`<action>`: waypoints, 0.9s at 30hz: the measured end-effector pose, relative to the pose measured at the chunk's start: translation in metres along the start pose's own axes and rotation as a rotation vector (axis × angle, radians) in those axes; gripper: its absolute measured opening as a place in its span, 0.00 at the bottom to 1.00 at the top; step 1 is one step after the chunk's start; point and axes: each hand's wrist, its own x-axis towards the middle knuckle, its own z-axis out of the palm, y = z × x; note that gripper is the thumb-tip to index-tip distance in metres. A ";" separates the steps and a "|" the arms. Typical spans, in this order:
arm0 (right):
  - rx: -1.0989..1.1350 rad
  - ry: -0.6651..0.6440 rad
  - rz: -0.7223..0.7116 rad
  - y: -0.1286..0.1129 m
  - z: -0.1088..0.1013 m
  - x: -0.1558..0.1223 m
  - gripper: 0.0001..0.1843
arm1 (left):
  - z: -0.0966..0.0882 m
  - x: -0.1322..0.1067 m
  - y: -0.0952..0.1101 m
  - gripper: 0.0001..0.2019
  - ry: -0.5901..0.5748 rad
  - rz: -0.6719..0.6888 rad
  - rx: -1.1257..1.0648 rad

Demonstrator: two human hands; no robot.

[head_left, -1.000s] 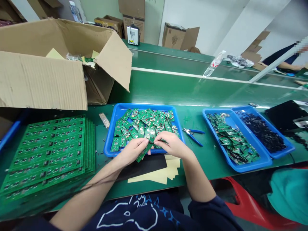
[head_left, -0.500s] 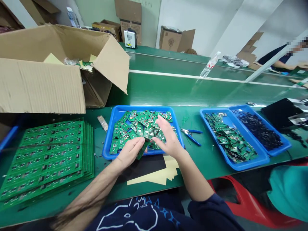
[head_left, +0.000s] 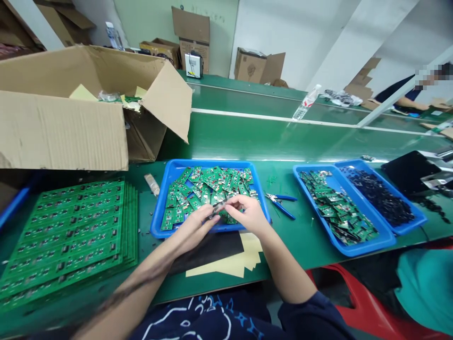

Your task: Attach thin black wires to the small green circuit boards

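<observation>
Both hands pinch one small circuit board point(head_left: 218, 208) over a blue tray point(head_left: 166, 186): left hand point(head_left: 194, 228) and right hand point(head_left: 247, 215) each keep a fingertip grip.

Left hand point(head_left: 196, 227), right hand point(head_left: 248, 215) drawn together, fingertips in pinch grip, nearly meeting.

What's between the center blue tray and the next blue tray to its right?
Head view: blue-handled cutters lying on the green bench between center tray and right tray.
</observation>
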 end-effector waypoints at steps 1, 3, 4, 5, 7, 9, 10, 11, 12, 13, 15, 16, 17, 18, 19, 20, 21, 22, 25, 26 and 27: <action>0.025 -0.034 0.028 -0.001 0.001 -0.001 0.07 | 0.001 0.001 -0.001 0.15 0.008 0.007 0.006; 0.067 -0.093 0.056 -0.003 0.002 -0.002 0.08 | 0.002 0.001 -0.001 0.16 0.032 0.008 0.007; 0.085 -0.101 0.060 -0.003 0.004 -0.003 0.09 | 0.003 0.001 -0.001 0.16 0.040 0.001 0.005; 0.100 -0.091 0.061 -0.004 0.007 -0.003 0.09 | 0.004 0.001 0.000 0.16 0.043 -0.011 0.006; 0.113 -0.038 0.055 -0.004 0.012 -0.004 0.09 | 0.006 0.001 0.002 0.15 0.034 -0.032 0.009; 0.114 0.012 0.044 -0.003 0.017 -0.003 0.07 | 0.006 0.000 0.005 0.14 0.002 -0.031 -0.015; 0.115 0.028 0.038 -0.003 0.018 -0.003 0.07 | 0.006 -0.001 0.005 0.13 -0.013 -0.035 -0.041; 0.119 0.039 0.034 -0.002 0.019 -0.003 0.07 | 0.005 -0.001 0.006 0.13 -0.021 -0.050 -0.077; 0.129 0.047 0.035 -0.002 0.019 -0.003 0.06 | 0.004 -0.001 0.006 0.14 -0.025 -0.080 -0.120; 0.146 0.051 0.041 -0.001 0.018 -0.002 0.06 | 0.002 -0.002 0.006 0.16 -0.028 -0.120 -0.171; 0.190 0.057 0.063 0.000 0.016 -0.002 0.07 | -0.002 -0.001 0.007 0.20 -0.044 -0.200 -0.300; 0.209 0.058 0.069 0.000 0.014 -0.002 0.07 | -0.004 -0.001 0.007 0.21 -0.059 -0.224 -0.372; 0.222 0.061 0.070 0.000 0.012 -0.002 0.07 | -0.006 0.000 0.007 0.21 -0.078 -0.238 -0.441; 0.226 0.066 0.065 0.000 0.011 -0.002 0.07 | -0.008 0.001 0.008 0.20 -0.095 -0.246 -0.501; 0.224 0.072 0.056 0.000 0.010 -0.002 0.07 | -0.009 0.001 0.008 0.19 -0.104 -0.252 -0.544; 0.218 0.077 0.048 0.000 0.010 -0.002 0.07 | -0.010 0.002 0.007 0.18 -0.105 -0.262 -0.566; 0.212 0.078 0.040 0.000 0.010 -0.002 0.07 | -0.011 0.003 0.007 0.17 -0.099 -0.274 -0.568; 0.205 0.080 0.028 0.000 0.010 -0.002 0.07 | -0.011 0.003 0.005 0.17 -0.087 -0.285 -0.555; 0.160 0.092 -0.063 -0.001 0.012 -0.002 0.07 | -0.009 0.004 0.000 0.17 -0.019 -0.291 -0.463; 0.133 0.093 -0.110 -0.001 0.012 -0.002 0.06 | -0.008 0.004 -0.002 0.17 0.016 -0.278 -0.420; 0.105 0.086 -0.156 -0.001 0.011 -0.002 0.06 | -0.007 0.004 -0.003 0.17 0.054 -0.257 -0.373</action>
